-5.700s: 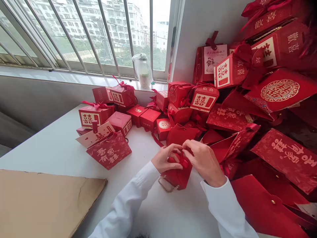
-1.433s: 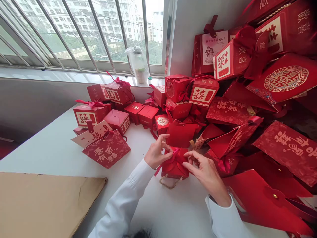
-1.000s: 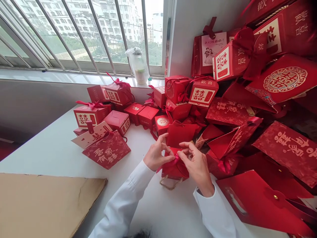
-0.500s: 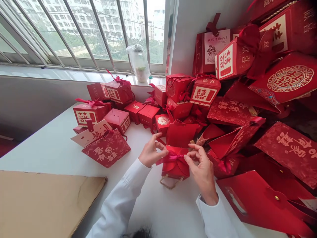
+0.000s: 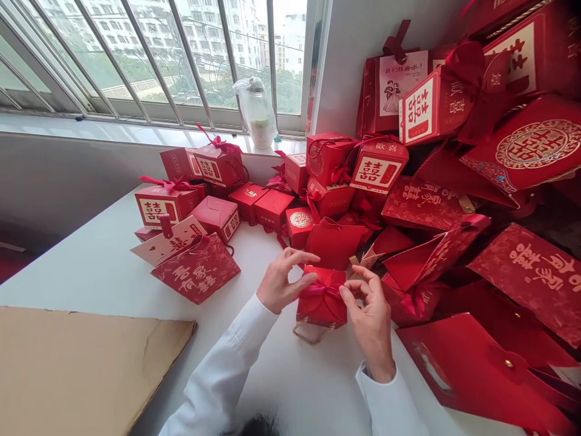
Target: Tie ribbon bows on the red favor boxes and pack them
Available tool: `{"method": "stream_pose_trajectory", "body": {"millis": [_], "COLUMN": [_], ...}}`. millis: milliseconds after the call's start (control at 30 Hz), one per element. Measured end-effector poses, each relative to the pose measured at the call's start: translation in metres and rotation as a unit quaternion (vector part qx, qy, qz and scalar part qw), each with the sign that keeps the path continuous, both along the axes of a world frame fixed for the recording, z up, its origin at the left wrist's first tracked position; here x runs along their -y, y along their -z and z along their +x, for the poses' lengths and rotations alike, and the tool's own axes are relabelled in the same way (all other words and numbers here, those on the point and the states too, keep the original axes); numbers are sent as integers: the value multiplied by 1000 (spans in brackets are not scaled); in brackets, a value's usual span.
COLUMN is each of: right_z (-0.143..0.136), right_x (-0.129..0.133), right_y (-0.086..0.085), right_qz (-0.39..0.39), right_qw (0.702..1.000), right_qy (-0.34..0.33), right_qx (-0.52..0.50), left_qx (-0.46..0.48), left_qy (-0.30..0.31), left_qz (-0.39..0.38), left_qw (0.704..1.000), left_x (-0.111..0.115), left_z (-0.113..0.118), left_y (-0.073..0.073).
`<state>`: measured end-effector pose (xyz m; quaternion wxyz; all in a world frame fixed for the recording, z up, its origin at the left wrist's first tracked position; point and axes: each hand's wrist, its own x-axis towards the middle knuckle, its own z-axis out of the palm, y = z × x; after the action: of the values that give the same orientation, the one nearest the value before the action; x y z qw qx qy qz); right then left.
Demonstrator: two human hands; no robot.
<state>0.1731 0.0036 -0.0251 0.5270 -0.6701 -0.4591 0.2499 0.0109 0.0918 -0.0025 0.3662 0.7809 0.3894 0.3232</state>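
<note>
A small red gift box [image 5: 321,312] stands on the white table, with a dark pink ribbon [image 5: 325,290] tied across its top and a twisted beige cord handle [image 5: 312,340] lying at its near side. Over the box's left edge is my left hand [image 5: 282,281], thumb and fingers apart, the thumb near the ribbon's left part. On the right, my right hand [image 5: 370,309] pinches the ribbon's right part between thumb and index finger.
Red boxes [image 5: 275,209] line the table's back edge, and a large pile of red bags [image 5: 526,272] fills the right. Another red bag [image 5: 196,269] lies left of my hands. Cardboard [image 5: 86,363] is at the near left; a wrapped cup [image 5: 259,124] stands on the windowsill.
My left hand has opened and released the ribbon's left part, its fingers now spread above the box. The right hand keeps its pinch. The view has shifted slightly.
</note>
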Motion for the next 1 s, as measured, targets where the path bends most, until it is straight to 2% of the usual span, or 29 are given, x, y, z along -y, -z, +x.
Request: {"method": "stream_pose_trajectory", "body": {"millis": [67,133,300,500,700,1000], "right_z": [1,1,3,7,12,9], "right_x": [0,0,-3,-10,-14,-11], "right_y": [-1,-2,-3,-3,-2,-2], "right_qz": [0,1,5,43,36,22], "right_qw": [1000,1000,999,997,996,997], "right_qy": [-3,-6,-8,13,-28,-31], "right_qx": [-12,-30,-53,-56,-71,-69], "left_qx": [-14,-24,-21,-20,9,-71], "left_qy": [15,2,-54,-23,-52,-34], "left_qz": [70,104,102,116,48,7], "left_qw": [997,994,993,993,997,997], "left_x": [7,14,24,22,21,16], "left_z": [8,18,34,26,25,36], "left_y": [1,5,16,16,9,9]}}
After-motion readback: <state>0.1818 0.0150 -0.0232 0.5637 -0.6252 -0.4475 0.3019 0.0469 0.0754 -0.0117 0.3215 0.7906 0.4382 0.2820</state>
